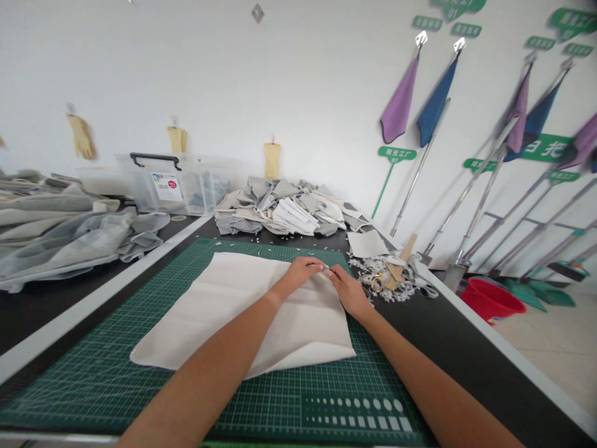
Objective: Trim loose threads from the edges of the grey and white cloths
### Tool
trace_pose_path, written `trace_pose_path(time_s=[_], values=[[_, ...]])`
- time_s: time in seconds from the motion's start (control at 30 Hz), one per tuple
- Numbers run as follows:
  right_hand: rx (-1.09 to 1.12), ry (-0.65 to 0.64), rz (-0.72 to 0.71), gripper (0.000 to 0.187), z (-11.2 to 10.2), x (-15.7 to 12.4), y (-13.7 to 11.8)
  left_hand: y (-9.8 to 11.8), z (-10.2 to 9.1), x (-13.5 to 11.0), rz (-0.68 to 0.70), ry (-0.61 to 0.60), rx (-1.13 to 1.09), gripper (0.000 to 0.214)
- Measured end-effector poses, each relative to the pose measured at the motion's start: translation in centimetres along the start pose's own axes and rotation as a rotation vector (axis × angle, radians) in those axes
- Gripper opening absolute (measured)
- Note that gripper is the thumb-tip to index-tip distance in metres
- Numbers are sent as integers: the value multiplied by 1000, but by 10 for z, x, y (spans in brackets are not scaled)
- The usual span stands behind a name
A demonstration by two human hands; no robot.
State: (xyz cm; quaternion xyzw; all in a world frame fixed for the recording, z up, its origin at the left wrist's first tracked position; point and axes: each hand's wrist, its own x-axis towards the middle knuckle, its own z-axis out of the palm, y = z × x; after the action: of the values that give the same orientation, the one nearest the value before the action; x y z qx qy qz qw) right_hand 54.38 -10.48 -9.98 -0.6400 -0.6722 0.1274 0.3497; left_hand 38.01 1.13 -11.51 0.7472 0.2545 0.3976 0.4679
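A large off-white piece of fabric (233,305) lies spread over the green cutting mat (153,398), its near right edge curling up. At the fabric's far right corner, my left hand (303,271) pinches the edge between thumb and fingers. Right beside it, my right hand (347,289) is closed on the same corner. The fingertips of both hands nearly meet there, and the corner is raised a little off the mat. What exactly lies between the fingertips is too small to make out.
Behind the mat is a heap of grey and white cloth (289,208). Scraps with gold-handled scissors (377,283) lie to the right. A clear plastic box (161,186) and more piled fabric (69,230) stand left. A red bucket (489,298) is on the floor.
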Motion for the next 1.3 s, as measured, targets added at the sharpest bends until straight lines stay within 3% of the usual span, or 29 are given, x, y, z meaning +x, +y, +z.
trace_pose_path(time_s=[0.57, 0.93, 1.1, 1.3], values=[[4, 22, 41, 38, 2, 2, 0, 4, 0, -2, -5, -31, 13, 31], [65, 52, -36, 40, 4, 4, 6, 7, -1, -2, -24, -29, 16, 34], [158, 63, -1, 45, 3, 8, 7, 10, 0, -2, -14, -9, 4, 33], [119, 49, 24, 38, 2, 14, 15, 6, -1, -2, 17, 3, 8, 35]])
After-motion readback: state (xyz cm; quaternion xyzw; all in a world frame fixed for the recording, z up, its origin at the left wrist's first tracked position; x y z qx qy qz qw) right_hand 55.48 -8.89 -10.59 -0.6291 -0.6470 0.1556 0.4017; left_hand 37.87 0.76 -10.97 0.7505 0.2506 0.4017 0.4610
